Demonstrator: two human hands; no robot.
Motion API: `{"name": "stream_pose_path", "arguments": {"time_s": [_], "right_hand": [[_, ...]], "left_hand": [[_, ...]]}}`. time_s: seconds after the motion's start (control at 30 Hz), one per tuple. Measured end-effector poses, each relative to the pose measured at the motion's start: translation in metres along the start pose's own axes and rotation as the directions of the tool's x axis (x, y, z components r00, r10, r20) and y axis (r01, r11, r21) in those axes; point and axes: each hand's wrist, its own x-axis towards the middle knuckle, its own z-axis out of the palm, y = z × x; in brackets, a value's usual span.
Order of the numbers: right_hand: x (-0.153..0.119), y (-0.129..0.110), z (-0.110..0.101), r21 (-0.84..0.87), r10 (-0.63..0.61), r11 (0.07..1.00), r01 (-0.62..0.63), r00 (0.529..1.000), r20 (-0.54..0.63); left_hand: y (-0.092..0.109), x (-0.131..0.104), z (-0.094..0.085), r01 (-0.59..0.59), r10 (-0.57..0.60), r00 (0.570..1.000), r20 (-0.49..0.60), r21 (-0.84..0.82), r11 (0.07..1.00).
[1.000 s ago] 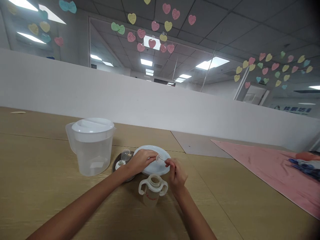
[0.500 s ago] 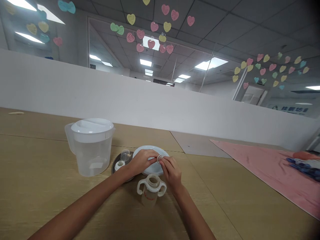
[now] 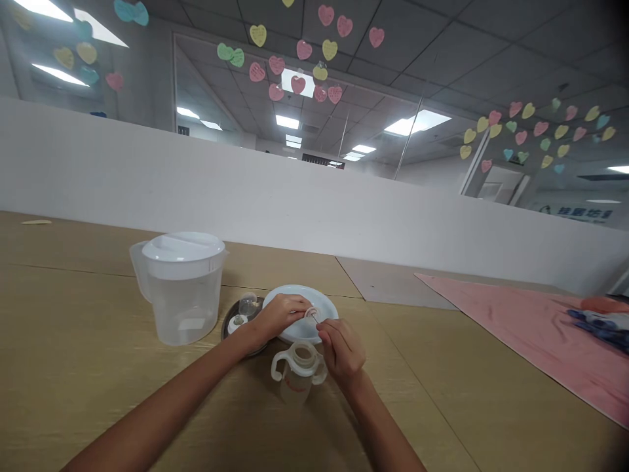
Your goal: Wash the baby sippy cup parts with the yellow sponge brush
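Observation:
Over the pale blue plate [image 3: 322, 303], my left hand [image 3: 281, 316] pinches a small clear round piece [image 3: 311, 313], perhaps a bottle teat. My right hand [image 3: 345, 347] is closed beside it, fingertips on a thin pale stick-like part [image 3: 315, 320] that reaches to the clear piece; its kind I cannot make out. Just below the hands, a two-handled baby bottle [image 3: 296, 383] stands upright with its mouth uncovered. Left of the plate, partly behind my left wrist, a dark round metal dish [image 3: 227, 322] holds a white bottle collar [image 3: 238, 322] and a clear dome cap [image 3: 248, 303].
A lidded clear plastic pitcher [image 3: 184, 298] stands on the wooden table [image 3: 98, 341] at the left. On the right lies a pink cloth [image 3: 521, 321] with blue and orange items [image 3: 597, 321] on it. A white partition wall [image 3: 270, 203] runs behind.
My right hand has drawn slightly right and down from the clear piece, and a thin stick-like part now shows between the hands. My left hand keeps its place.

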Motion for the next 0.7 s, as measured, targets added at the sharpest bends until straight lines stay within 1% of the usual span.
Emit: {"name": "stream_pose_path", "arguments": {"time_s": [0.13, 0.27, 0.43, 0.6, 0.67, 0.7], "right_hand": [[0.000, -0.003, -0.004, -0.004, -0.023, 1.000, 0.023, 0.999, -0.031], [0.000, -0.004, -0.008, 0.009, -0.017, 1.000, 0.018, 0.999, -0.050], [0.000, -0.002, -0.012, 0.010, -0.006, 1.000, 0.006, 0.997, -0.077], [0.002, -0.005, -0.014, 0.005, 0.018, 1.000, -0.018, 0.984, -0.179], [0.006, -0.006, -0.014, 0.016, 0.033, 0.999, -0.030, 0.965, -0.262], [0.008, -0.005, -0.015, 0.019, 0.049, 0.999, -0.045, 0.944, -0.326]], "left_hand": [[-0.004, -0.001, 0.000, 0.012, -0.012, 1.000, 0.005, -0.024, 1.000], [-0.008, 0.000, 0.003, 0.001, -0.001, 1.000, 0.011, 0.001, 1.000], [-0.010, 0.000, 0.002, 0.014, -0.014, 1.000, 0.021, 0.028, 1.000], [-0.009, 0.001, -0.001, 0.040, -0.042, 0.998, 0.038, 0.047, 0.998], [-0.009, 0.001, -0.004, 0.076, -0.080, 0.995, 0.055, 0.069, 0.995], [-0.010, 0.001, -0.006, 0.099, -0.105, 0.992, 0.066, 0.092, 0.991]]}}
